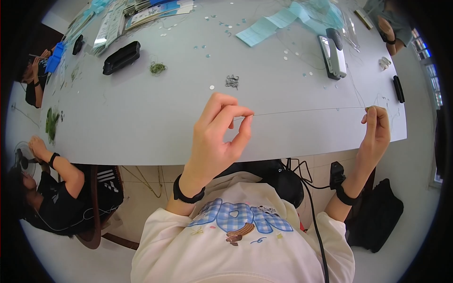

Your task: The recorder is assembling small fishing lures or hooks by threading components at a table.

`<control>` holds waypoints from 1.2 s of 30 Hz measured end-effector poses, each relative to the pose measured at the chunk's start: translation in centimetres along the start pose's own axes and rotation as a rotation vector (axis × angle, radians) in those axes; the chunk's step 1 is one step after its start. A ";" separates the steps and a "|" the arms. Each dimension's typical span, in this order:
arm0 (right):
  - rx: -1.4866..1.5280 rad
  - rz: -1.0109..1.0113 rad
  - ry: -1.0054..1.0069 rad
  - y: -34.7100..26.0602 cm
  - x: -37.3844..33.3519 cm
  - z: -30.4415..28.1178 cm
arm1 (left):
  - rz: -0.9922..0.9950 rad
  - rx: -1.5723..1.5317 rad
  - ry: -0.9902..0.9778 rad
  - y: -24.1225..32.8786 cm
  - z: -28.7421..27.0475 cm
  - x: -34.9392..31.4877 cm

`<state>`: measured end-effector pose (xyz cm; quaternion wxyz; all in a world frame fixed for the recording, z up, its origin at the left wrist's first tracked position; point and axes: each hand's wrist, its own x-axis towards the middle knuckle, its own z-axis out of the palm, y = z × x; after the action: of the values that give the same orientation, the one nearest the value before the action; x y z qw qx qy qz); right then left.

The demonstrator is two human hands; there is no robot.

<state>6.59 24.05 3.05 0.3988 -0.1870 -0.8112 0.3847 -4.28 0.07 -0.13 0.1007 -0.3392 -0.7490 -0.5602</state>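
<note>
A thin line runs taut and nearly level between my two hands, above the near part of the grey table. My left hand pinches it between thumb and forefinger, the other fingers curled. Toward the table's right edge, my right hand is closed on the other end of the line. A tiny yellow-green bit shows at its fingertips, too small to name. Just beyond my left hand lies a small pile of dark, curved wire pieces, with a white round disc beside it.
A grey-and-black stapler stands at the far right, near light blue paper strips. Farther left are a green tangle of line and a black tray. Small discs are scattered at the back. Other people sit at the left and far right.
</note>
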 end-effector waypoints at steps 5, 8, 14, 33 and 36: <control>-0.055 -0.013 -0.009 -0.4 0.6 0.0 | -0.051 -0.028 -0.036 0.2 0.0 0.0; -0.054 -0.009 -0.013 -0.5 0.9 0.2 | -0.064 -0.041 -0.011 0.1 0.2 0.0; 0.256 0.123 -0.098 -0.8 0.8 -0.4 | 0.038 0.091 0.039 -0.2 0.1 0.2; 0.211 0.215 -0.100 -0.8 0.1 -0.6 | -0.060 -0.045 -0.028 -0.2 -0.5 0.2; 0.206 0.209 -0.107 -0.1 0.1 -0.9 | -0.100 -0.116 -0.055 -0.3 -0.5 0.3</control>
<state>7.28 24.45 3.52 0.3298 -0.2075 -0.7638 0.5146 -4.80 -0.33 -0.03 0.0322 -0.3219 -0.7337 -0.5975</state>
